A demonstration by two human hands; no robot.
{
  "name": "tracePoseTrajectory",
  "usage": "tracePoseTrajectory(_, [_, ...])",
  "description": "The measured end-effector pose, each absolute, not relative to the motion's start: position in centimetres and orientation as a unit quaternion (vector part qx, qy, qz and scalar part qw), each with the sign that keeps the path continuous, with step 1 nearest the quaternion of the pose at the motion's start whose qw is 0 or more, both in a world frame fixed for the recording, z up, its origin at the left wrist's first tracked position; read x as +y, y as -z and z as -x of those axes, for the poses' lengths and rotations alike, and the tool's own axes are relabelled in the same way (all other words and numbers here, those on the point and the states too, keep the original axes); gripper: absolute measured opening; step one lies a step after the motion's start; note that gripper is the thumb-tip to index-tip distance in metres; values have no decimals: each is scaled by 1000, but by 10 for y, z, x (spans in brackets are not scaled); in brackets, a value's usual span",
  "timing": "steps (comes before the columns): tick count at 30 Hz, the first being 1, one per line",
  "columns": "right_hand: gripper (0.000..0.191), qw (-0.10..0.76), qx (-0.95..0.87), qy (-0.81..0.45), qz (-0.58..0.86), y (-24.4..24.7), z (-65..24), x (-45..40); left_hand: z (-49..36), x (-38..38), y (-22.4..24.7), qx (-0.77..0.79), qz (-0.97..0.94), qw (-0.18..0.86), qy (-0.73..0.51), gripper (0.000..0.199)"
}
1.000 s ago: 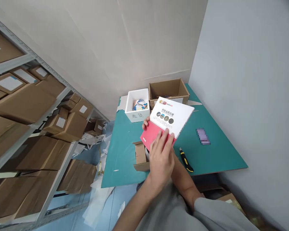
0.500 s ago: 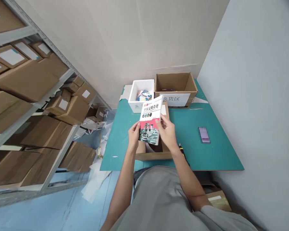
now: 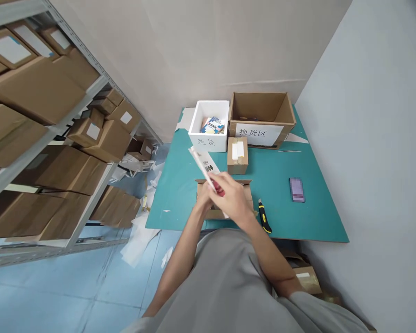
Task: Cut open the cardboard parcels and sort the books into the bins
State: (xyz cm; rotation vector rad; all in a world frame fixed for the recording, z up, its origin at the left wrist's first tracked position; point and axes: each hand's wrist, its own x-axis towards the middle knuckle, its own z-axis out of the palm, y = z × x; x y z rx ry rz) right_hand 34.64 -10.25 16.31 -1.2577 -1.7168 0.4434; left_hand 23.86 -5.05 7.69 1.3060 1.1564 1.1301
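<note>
A thin book [image 3: 208,165] with a white and red cover is tilted nearly edge-on between my hands. My right hand [image 3: 233,198] is closed on its near side, fingers across the cover. My left hand [image 3: 204,196] grips it from the left and lower edge, its fingers partly hidden behind the book and my right hand. Beneath my hands lies an open cardboard box [image 3: 247,185] at the table's front edge; what is inside is mostly covered. A yellow and black utility knife [image 3: 264,216] lies just right of that box.
On the green table [image 3: 173,185] stand a white foam box [image 3: 213,142] with books inside, a large labelled carton [image 3: 280,132] and a small taped carton [image 3: 237,167]. A pixelated phone-like item [image 3: 297,189] lies at right. Shelves [image 3: 72,236] of cartons stand left; paper [image 3: 138,245] litters the floor.
The book has turned from its front cover facing me to nearly edge-on. Both hands have come closer together, and the small carton and knife now show more fully.
</note>
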Motion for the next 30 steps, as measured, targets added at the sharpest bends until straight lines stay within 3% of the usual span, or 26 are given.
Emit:
tracePoseTrajectory(5, [28,532,-639,-201,518,-156,-405,-97,-213,-34,-79,442,-449,580,-517,41])
tracePoseTrajectory(9, [19,573,-593,-208,526,-139,-430,-97,-193,-38,-96,443,-517,461,-569,25])
tracePoseTrajectory(15, [10,594,-590,-272,474,-116,-443,-113,-178,-60,-124,425,-648,330,-539,11])
tracePoseTrajectory(21, [24,614,-484,-309,541,-106,-445,-128,-171,-73,-122,435,-587,458,-506,28])
tracePoseTrajectory(24, [20,578,-477,-300,590,-111,-452,-128,-168,-74,-124,451,-581,479,-479,25])
tracePoseTrajectory(30, [35,520,-496,-408,564,-121,-461,-120,-168,-67,-133,452,-556,522,-462,46])
